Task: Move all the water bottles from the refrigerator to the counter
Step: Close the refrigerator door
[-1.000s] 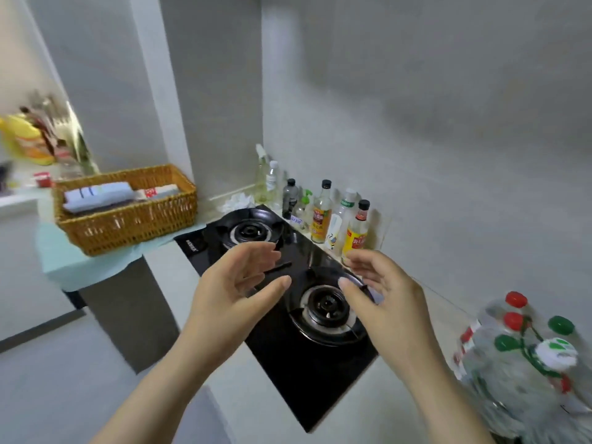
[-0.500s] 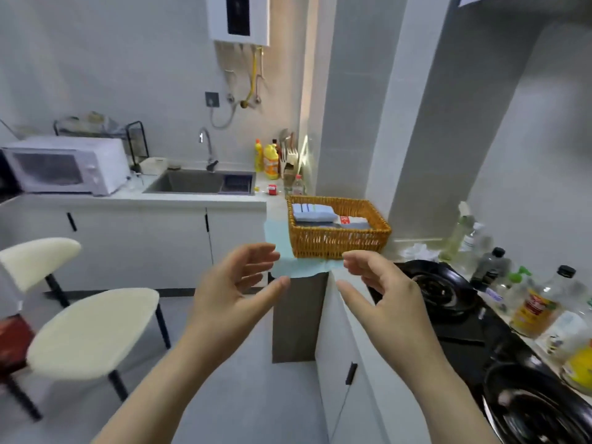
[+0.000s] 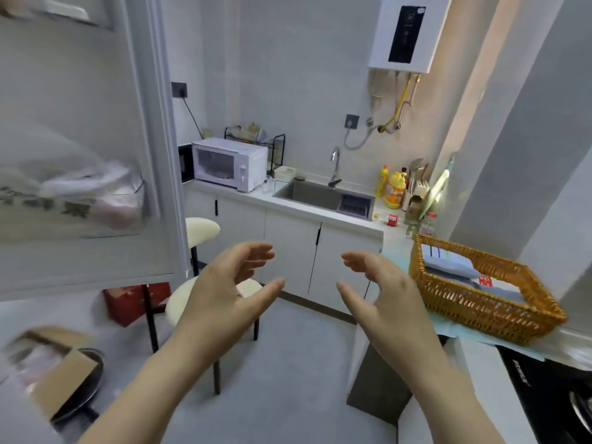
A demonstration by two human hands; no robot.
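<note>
Basket at 4 o'clock: orange-brown weave. Microwave white. Detergent bottle yellow. Box at 8 o'clock red. Stool seat cream, legs black.

The kitchen is lit evenly by soft, cool light, with a warm glow cast on the wall beside the water heater. The left edge is smeared by motion blur, the refrigerator door and cardboard box included. Straight lines are bowed by wide-angle distortion.
</note>
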